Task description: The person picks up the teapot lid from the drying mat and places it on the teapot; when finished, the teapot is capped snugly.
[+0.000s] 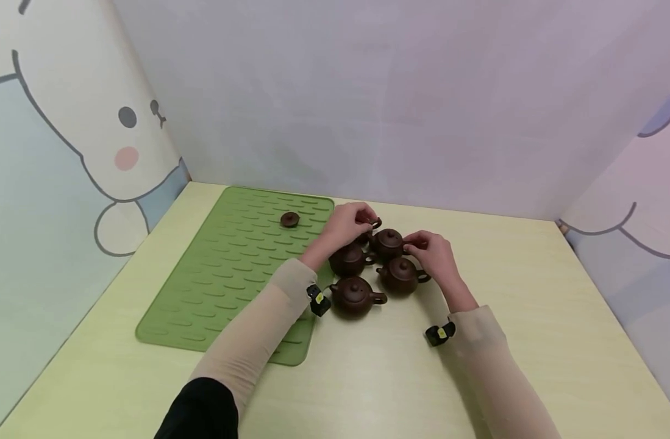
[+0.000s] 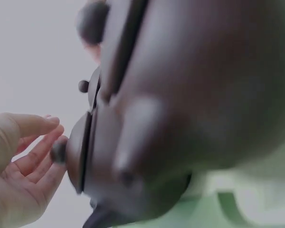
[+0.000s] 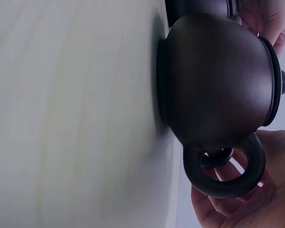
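In the head view my left hand (image 1: 345,227) reaches over the back teapot (image 1: 363,238), which it mostly covers, with fingertips beside that pot's handle. The left wrist view has the same hand (image 2: 26,166) behind a lidded teapot (image 2: 133,166); I cannot tell whether its fingers grip anything. With thumb and fingers, my right hand (image 1: 434,255) pinches the handle of a round lidded teapot (image 1: 388,244). In front of this pot stands another lidded teapot (image 3: 218,80), whose ring handle partly hides the right fingers (image 3: 218,205). All the teapots are dark brown.
Two more teapots stand close by: one under my left wrist (image 1: 348,261), another nearest me (image 1: 353,297). A small dark lid (image 1: 289,220) lies on the green ridged mat (image 1: 219,286) at left. Pale walls border the wooden tabletop (image 1: 532,292).
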Available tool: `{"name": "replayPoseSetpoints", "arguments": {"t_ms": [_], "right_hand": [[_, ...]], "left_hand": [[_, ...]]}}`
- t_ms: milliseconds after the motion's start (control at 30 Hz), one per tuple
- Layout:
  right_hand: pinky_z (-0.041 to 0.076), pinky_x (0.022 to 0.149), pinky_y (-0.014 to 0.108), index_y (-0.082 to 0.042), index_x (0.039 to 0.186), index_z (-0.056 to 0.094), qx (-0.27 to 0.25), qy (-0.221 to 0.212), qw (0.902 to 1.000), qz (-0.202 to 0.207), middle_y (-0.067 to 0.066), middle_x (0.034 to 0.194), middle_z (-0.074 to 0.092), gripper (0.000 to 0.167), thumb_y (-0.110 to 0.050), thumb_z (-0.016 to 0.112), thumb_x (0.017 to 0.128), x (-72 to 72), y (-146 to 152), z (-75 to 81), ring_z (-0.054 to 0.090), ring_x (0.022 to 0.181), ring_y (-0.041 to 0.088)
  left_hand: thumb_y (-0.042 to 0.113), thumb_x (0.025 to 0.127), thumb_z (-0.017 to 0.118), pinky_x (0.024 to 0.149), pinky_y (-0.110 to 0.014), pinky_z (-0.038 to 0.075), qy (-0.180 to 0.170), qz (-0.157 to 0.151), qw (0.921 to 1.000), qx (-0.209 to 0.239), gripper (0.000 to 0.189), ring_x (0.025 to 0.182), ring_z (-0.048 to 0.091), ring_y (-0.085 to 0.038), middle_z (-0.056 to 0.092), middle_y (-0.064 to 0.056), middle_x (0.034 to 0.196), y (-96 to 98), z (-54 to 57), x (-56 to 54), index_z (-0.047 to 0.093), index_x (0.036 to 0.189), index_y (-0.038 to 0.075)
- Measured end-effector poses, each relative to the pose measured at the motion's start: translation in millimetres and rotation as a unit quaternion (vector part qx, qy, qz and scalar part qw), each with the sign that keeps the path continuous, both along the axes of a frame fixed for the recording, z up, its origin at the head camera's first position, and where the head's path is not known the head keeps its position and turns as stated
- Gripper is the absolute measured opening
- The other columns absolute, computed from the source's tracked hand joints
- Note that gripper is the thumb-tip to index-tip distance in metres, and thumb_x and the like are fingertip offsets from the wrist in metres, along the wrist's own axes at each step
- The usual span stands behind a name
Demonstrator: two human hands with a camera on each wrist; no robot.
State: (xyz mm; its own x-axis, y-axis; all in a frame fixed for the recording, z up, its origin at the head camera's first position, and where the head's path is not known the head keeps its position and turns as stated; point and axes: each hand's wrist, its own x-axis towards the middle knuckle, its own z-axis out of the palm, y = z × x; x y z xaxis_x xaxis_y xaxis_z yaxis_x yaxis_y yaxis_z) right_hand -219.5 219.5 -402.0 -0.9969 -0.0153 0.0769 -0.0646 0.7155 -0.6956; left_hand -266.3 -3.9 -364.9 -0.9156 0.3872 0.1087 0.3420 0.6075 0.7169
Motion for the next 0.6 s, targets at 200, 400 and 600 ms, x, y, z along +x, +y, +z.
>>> {"name": "replayPoseSetpoints", "arguments": {"t_ms": [200,400,600], "right_hand": [[0.054,0.088,0.044,-0.003,0.112,0.072,-0.005,-0.001,1.0,0.0,0.02,0.109,0.073,0.021,-0.013,0.065,0.096,-0.7,3,1.9,0.07,0.103,0.034],[0.054,0.09,0.046,-0.002,0.113,0.072,-0.006,-0.003,1.0,0.002,0.021,0.111,0.073,0.022,-0.016,0.065,0.097,-2.1,5,9.0,0.069,0.105,0.035],[0.053,0.088,0.044,-0.002,0.114,0.071,-0.008,-0.001,1.0,0.003,0.02,0.113,0.072,0.024,-0.018,0.064,0.097,-7.7,4,18.9,0.069,0.107,0.035]], "left_hand": [[0.008,0.095,0.066,0.092,-0.036,0.056,-0.01,0.017,0.9993,0.033,0.016,0.108,0.067,-0.024,0.071,-0.01,0.113,-21.2,3.3,-4.1,0.069,0.111,0.005],[0.007,0.096,0.065,0.093,-0.039,0.056,-0.026,0.038,0.9969,0.064,0.017,0.112,0.066,-0.026,0.069,-0.012,0.117,-44.7,3.2,-6.9,0.069,0.112,0.005],[0.013,0.097,0.064,0.095,-0.044,0.054,-0.033,0.065,0.9951,0.066,0.015,0.113,0.063,-0.026,0.068,-0.011,0.118,-66.6,0.3,-10.3,0.068,0.112,0.01]]}}
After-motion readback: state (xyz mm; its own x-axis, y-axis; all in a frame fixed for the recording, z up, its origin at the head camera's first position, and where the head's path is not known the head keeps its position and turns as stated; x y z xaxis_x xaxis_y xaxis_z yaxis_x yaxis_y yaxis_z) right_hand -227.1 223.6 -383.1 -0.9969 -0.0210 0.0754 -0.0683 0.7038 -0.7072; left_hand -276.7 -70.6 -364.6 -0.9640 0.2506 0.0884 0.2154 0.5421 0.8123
